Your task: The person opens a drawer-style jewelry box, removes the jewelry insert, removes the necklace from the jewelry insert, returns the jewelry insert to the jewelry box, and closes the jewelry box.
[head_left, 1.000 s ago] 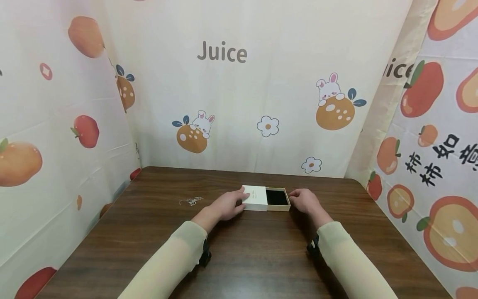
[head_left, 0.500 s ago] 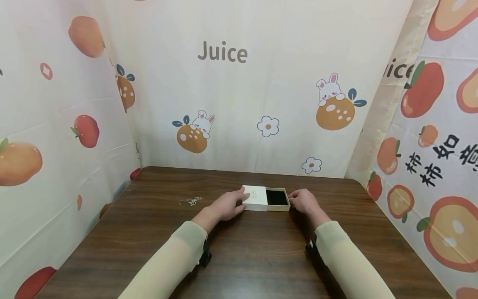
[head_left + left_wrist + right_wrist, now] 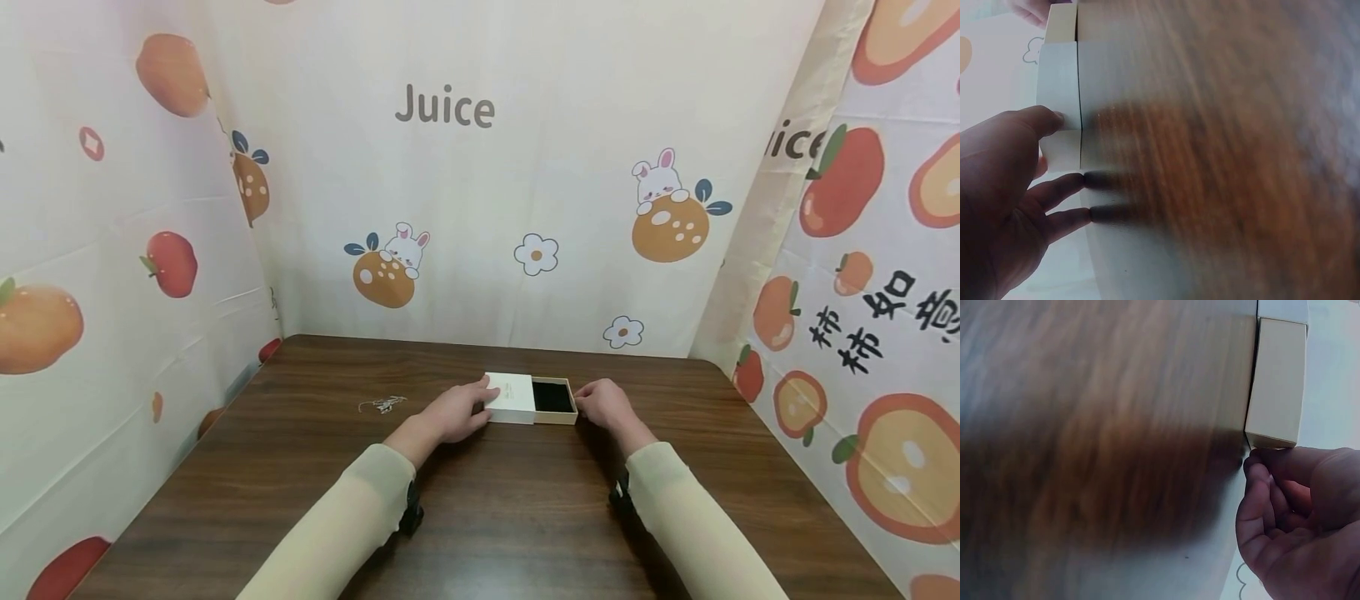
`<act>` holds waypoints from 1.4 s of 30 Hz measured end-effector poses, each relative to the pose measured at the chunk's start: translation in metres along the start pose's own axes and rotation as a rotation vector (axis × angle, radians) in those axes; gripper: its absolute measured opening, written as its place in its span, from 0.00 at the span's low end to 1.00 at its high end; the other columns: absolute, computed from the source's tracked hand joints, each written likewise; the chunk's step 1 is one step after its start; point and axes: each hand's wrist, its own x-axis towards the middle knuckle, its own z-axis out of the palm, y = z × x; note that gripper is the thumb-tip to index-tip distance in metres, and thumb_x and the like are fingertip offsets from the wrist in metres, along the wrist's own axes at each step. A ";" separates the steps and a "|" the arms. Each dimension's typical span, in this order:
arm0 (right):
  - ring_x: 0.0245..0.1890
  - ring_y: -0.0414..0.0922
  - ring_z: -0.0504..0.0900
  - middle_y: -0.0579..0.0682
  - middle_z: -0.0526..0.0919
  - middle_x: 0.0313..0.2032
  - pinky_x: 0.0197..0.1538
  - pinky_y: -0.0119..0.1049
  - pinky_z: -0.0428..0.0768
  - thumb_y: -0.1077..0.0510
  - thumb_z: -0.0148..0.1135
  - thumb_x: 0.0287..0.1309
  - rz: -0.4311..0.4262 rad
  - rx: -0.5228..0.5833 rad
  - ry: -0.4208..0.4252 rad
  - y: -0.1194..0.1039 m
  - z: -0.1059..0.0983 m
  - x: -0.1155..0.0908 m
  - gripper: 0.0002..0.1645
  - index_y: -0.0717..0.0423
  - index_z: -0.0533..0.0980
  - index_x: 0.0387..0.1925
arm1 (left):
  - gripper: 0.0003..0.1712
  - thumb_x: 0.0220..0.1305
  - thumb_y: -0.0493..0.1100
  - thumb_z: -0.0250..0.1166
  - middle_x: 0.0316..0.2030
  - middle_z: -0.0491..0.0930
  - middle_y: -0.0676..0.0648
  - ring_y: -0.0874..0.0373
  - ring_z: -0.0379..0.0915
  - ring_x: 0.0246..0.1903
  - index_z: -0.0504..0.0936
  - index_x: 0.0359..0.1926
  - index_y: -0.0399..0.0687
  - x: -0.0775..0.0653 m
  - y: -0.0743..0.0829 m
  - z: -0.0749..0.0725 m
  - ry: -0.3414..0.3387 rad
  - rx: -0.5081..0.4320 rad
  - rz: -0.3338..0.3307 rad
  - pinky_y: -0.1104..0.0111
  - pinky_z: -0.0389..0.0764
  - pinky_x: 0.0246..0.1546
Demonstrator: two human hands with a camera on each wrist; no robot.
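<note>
A slim white slide-out box lies at the back of the table. My left hand (image 3: 454,412) holds its white sleeve (image 3: 513,407), the thumb on the near side and fingers over the top. In the left wrist view two fingers of that hand reach down beside the end of the sleeve. A cream tray (image 3: 1277,381) juts out to the right, with a black lining (image 3: 552,397). My right hand (image 3: 606,403) has its fingers curled, thumb and forefinger tips together, touching the tray's outer end. Nothing shows between those fingertips.
A small tangle of thin silvery chain (image 3: 386,404) lies left of the box on the dark wooden table (image 3: 480,517). Fruit-printed cloths hang behind the table (image 3: 450,183) and along both sides.
The right hand has moved slightly left, and the tray has slid a little further into the sleeve. The left hand and the chain stay in place.
</note>
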 end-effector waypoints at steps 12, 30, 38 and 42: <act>0.34 0.46 0.84 0.51 0.90 0.31 0.44 0.42 0.84 0.60 0.63 0.75 0.000 -0.007 -0.002 -0.003 0.001 0.003 0.14 0.65 0.90 0.46 | 0.30 0.84 0.44 0.62 0.85 0.60 0.38 0.43 0.63 0.83 0.72 0.82 0.49 0.001 0.000 -0.001 0.000 0.001 0.000 0.50 0.69 0.81; 0.32 0.45 0.83 0.48 0.89 0.26 0.41 0.39 0.82 0.60 0.63 0.74 -0.014 -0.004 0.019 -0.006 0.005 0.004 0.14 0.63 0.91 0.43 | 0.31 0.84 0.45 0.62 0.86 0.58 0.40 0.43 0.62 0.83 0.71 0.82 0.52 0.002 -0.001 0.000 0.000 -0.002 -0.017 0.50 0.69 0.82; 0.34 0.46 0.84 0.50 0.90 0.28 0.42 0.39 0.82 0.60 0.63 0.75 0.002 -0.008 0.001 -0.010 0.006 0.004 0.14 0.63 0.91 0.45 | 0.31 0.84 0.44 0.62 0.86 0.59 0.39 0.43 0.63 0.83 0.72 0.82 0.50 0.003 -0.002 0.001 -0.002 0.005 -0.006 0.50 0.69 0.81; 0.33 0.46 0.83 0.48 0.89 0.27 0.42 0.38 0.81 0.59 0.63 0.75 -0.006 -0.018 0.007 -0.009 0.007 0.005 0.14 0.63 0.92 0.45 | 0.31 0.84 0.45 0.62 0.86 0.59 0.40 0.43 0.62 0.83 0.71 0.82 0.52 0.003 -0.002 0.001 -0.004 0.002 -0.010 0.50 0.69 0.82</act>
